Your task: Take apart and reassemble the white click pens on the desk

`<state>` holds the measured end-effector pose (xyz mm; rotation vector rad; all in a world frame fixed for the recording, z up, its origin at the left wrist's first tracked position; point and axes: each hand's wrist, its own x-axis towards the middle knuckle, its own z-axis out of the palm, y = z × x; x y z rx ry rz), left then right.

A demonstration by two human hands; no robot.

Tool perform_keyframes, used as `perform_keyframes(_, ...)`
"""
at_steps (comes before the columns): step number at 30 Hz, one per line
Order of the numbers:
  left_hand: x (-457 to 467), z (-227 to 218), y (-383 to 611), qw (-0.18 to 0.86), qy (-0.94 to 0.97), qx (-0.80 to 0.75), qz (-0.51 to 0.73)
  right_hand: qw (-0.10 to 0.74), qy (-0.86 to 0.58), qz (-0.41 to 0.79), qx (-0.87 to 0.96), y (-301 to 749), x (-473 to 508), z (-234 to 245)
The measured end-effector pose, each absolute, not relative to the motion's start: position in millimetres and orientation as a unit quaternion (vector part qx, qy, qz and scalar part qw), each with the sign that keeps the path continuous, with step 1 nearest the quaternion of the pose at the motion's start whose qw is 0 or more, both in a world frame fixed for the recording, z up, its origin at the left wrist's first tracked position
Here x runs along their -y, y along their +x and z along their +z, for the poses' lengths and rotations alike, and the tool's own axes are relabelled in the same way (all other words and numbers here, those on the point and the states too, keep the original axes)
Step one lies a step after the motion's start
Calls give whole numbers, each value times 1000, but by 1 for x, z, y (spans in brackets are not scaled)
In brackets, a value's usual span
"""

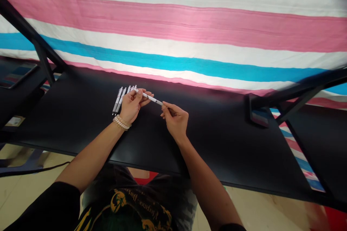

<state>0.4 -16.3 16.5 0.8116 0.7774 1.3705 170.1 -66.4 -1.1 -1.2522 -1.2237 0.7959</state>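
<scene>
A white pen (153, 99) is held slantwise above the black table between my two hands. My left hand (132, 104), with a beaded bracelet (121, 122) at the wrist, grips its upper left end between thumb and fingers. At the other end, the thumb and fingertips of my right hand (175, 117) pinch the pen and hide its tip. Several white and grey pens (117, 100) lie side by side on the table just left of my left hand, which partly covers them.
The black table (222, 140) stretches to both sides, with black slanted frame bars (43, 48) at its left and right. A dark phone-like slab (258, 112) stands at the right bar. Behind hangs a striped cloth (173, 25). A dark strap (35, 170) hangs at lower left.
</scene>
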Motion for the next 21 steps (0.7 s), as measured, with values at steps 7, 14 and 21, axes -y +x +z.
perform_keyframes(7, 14, 13, -1, 619, 342, -365, 605, 559, -539, 334, 534, 169, 67, -2)
perform_keyframes(14, 12, 10, 0, 596, 338, -364, 631, 567, -517, 387, 511, 169, 64, 3)
perform_keyframes(21, 13, 11, -1, 605, 329, -358, 631, 584, -494, 414, 493, 174, 60, 7)
